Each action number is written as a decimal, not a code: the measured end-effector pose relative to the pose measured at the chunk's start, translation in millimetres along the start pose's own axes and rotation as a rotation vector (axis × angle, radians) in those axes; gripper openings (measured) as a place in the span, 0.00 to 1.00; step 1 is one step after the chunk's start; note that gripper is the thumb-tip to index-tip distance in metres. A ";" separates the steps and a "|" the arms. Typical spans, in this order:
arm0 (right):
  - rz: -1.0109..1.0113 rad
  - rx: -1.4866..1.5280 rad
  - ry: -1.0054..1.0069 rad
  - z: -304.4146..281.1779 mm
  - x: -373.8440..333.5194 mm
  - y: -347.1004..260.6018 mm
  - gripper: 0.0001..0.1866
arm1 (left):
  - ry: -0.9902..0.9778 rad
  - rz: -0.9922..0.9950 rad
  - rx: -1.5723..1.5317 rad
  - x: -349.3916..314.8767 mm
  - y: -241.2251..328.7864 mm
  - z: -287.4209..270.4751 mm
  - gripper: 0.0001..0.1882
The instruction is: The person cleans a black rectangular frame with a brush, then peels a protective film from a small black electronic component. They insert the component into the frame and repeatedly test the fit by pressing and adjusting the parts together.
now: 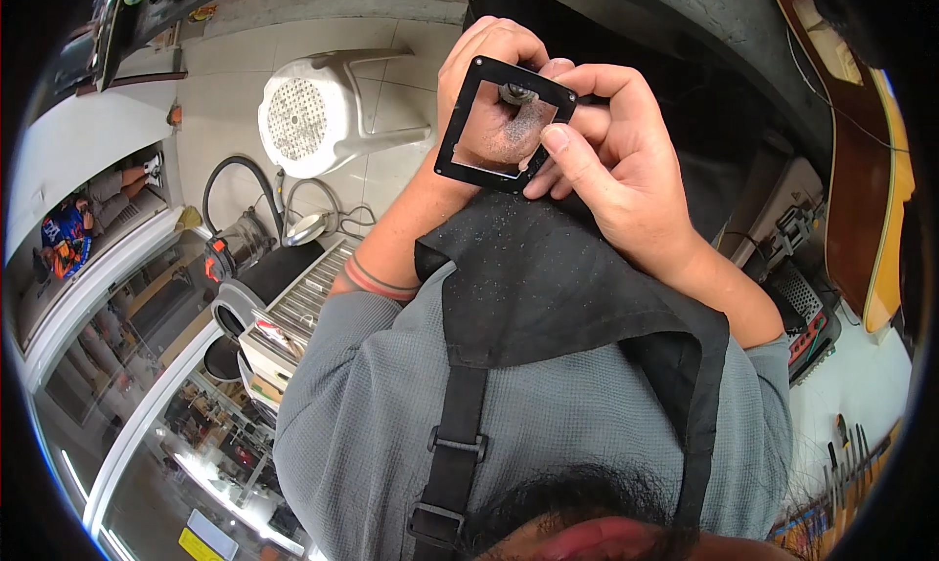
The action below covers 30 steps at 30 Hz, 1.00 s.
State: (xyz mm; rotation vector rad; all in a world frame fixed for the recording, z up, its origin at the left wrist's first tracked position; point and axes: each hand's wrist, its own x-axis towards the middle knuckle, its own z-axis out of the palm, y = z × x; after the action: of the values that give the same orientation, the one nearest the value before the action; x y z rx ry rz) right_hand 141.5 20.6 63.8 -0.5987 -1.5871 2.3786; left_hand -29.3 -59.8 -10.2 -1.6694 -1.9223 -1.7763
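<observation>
Near the top centre, a black square frame (458, 148) with a small hole or screw at each corner is held tilted. My right hand (626, 160) pinches its right side, the thumb on top and the other fingers behind. Partly behind the frame, my left hand (494, 47) is closed round a tool. Through the opening a dark, metallic tool tip (515, 93) shows; the rest of the tool is hidden. Pale dust covers the skin around it. Below the hands, my black apron (538, 277) carries scattered pale specks.
A white plastic stool (296, 121) stands on the tiled floor at left. Nearer are a hose-fitted machine (240, 253) and a slatted metal unit (293, 302). Guitar-like wooden bodies (849, 170) line the right side, above a rack of hand tools (849, 473). A person (73, 233) sits far left.
</observation>
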 end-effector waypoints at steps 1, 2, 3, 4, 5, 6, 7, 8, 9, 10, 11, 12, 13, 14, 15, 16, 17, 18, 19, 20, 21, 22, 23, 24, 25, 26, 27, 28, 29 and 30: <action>-0.001 -0.002 -0.001 -0.2 0.0 0.0 0.19 | 0.008 -0.013 -0.001 0.0 0.8 0.1 0.13; 0.001 0.003 0.001 -0.3 0.0 0.4 0.19 | 0.017 -0.025 -0.003 -0.1 2.4 0.2 0.13; 0.002 0.007 0.002 -0.4 0.0 1.1 0.19 | 0.026 -0.038 -0.004 -0.2 3.4 0.1 0.13; 0.003 0.011 0.004 -0.4 -0.2 1.7 0.19 | 0.024 -0.045 0.009 -0.7 2.8 -0.4 0.13; 0.004 0.010 0.004 -0.4 -0.2 1.7 0.19 | 0.023 -0.051 0.023 -1.6 1.7 -1.4 0.14; 0.004 0.008 0.004 -0.4 -0.3 1.7 0.19 | 0.022 -0.058 0.036 -2.0 0.9 -2.0 0.14; 0.005 0.006 0.002 -0.4 -0.2 1.8 0.19 | 0.025 -0.046 0.034 -2.0 0.1 -1.4 0.13; 0.003 0.006 0.002 0.0 -0.1 1.5 0.19 | 0.028 -0.034 0.032 -1.9 -0.5 -0.3 0.13; 0.001 0.006 0.002 0.7 0.0 0.9 0.19 | 0.032 -0.022 0.030 -1.9 -0.8 0.2 0.13; -0.001 0.006 0.003 1.0 0.0 0.6 0.19 | 0.019 -0.021 0.020 -1.3 0.3 0.2 0.13; 0.001 0.005 0.003 1.0 0.0 0.5 0.19 | 0.007 -0.021 0.011 -0.3 2.6 -0.2 0.13; 0.003 0.004 0.003 0.9 -0.1 0.4 0.19 | -0.006 -0.021 0.001 0.4 3.8 -0.3 0.13; 0.005 0.002 0.002 0.8 -0.2 0.3 0.19 | 0.007 -0.024 0.001 0.0 3.6 -0.1 0.13; 0.007 0.003 0.003 0.7 -0.4 0.5 0.19 | 0.020 -0.027 0.002 -0.6 2.9 0.3 0.13; 0.008 0.004 0.004 0.6 -0.5 0.9 0.19 | 0.033 -0.030 0.003 -1.2 2.2 0.5 0.13; 0.008 0.005 0.007 0.4 -0.5 1.5 0.19 | 0.038 -0.041 0.009 -2.2 0.8 0.6 0.13; 0.010 0.000 0.008 0.1 -0.6 1.3 0.19 | 0.044 -0.051 0.016 -3.3 -0.7 0.3 0.13; 0.013 -0.005 0.010 -0.2 -0.8 0.8 0.19 | 0.050 -0.062 0.022 -3.8 -1.5 -0.1 0.13; 0.016 -0.011 0.010 -0.4 -0.8 0.5 0.19 | 0.043 -0.048 0.025 -3.1 -1.3 -0.6 0.13; 0.014 -0.001 0.008 -0.5 -0.8 0.7 0.19 | 0.036 -0.033 0.028 -2.0 -0.8 -1.0 0.13; 0.012 0.008 0.005 -0.7 -0.8 1.1 0.19 | 0.029 -0.019 0.031 -1.4 -0.1 -1.1 0.13; 0.006 0.017 0.004 -1.0 -0.2 0.2 0.19 | 0.023 -0.020 0.022 -0.1 0.8 -1.1 0.13; 0.003 0.034 0.005 -0.8 -0.2 -1.3 0.19 | 0.018 -0.021 0.013 0.2 2.2 -1.1 0.13; 0.001 0.050 0.006 -0.2 -0.9 -3.2 0.19 | 0.012 -0.021 0.004 0.2 3.7 -0.9 0.12; -0.009 0.064 0.011 -0.2 -0.8 -5.5 0.19 | 0.007 -0.015 0.015 1.7 2.8 -0.6 0.13; -0.014 0.064 0.005 -1.2 -1.4 -7.1 0.19 | 0.002 -0.007 0.025 2.2 1.5 -0.7 0.13; -0.020 0.063 -0.002 -2.6 -2.6 -7.9 0.19 | -0.003 0.000 0.035 2.2 0.9 -0.3 0.13; -0.030 0.063 -0.009 -3.8 -2.9 -10.2 0.19 | -0.010 -0.018 0.040 3.7 2.4 -0.2 0.13; -0.046 0.032 -0.026 -4.7 -2.8 -13.0 0.20 | -0.017 -0.049 0.038 3.5 3.4 -0.7 0.13; -0.060 0.035 -0.027 -5.4 -4.0 -16.0 0.20 | -0.024 -0.080 0.037 2.8 4.5 -1.5 0.12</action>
State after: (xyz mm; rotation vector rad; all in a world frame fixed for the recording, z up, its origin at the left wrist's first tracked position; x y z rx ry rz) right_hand 146.9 29.8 77.5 -0.5069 -1.5482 2.3752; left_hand -28.3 -60.1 -4.8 -1.6319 -2.0464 -1.7440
